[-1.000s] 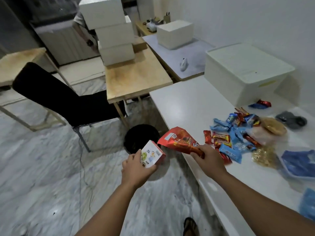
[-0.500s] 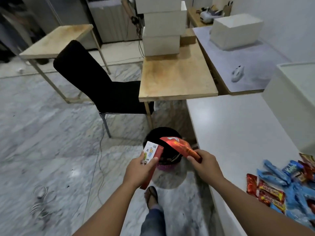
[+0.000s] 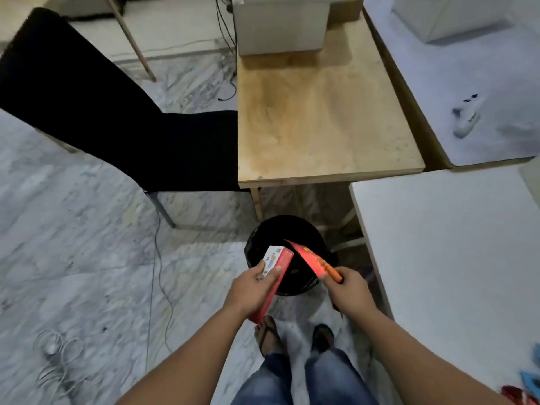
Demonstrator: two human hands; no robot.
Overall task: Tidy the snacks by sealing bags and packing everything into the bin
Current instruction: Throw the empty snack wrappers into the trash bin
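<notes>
My left hand (image 3: 252, 290) grips a flat red and white snack box (image 3: 276, 271), tilted over the near rim of a round black bin (image 3: 264, 233) lined with a black bag on the floor. My right hand (image 3: 349, 290) pinches one end of an orange-red snack bag (image 3: 309, 258), which slants over the bin's opening. Both hands hover just above the bin. At the bottom right edge, a few snack wrappers (image 3: 523, 393) peek in on the white table (image 3: 453, 244).
A wooden table (image 3: 321, 112) stands just behind the bin, with a white box (image 3: 280, 27) on its far end. A black chair (image 3: 117, 112) is to the left. Cables (image 3: 52, 363) lie on the marble floor. My feet in sandals (image 3: 268, 334) stand close to the bin.
I have stepped up to the bin and look down more steeply. Both hands have carried the box and the bag from beside the white table to above the bin's opening.
</notes>
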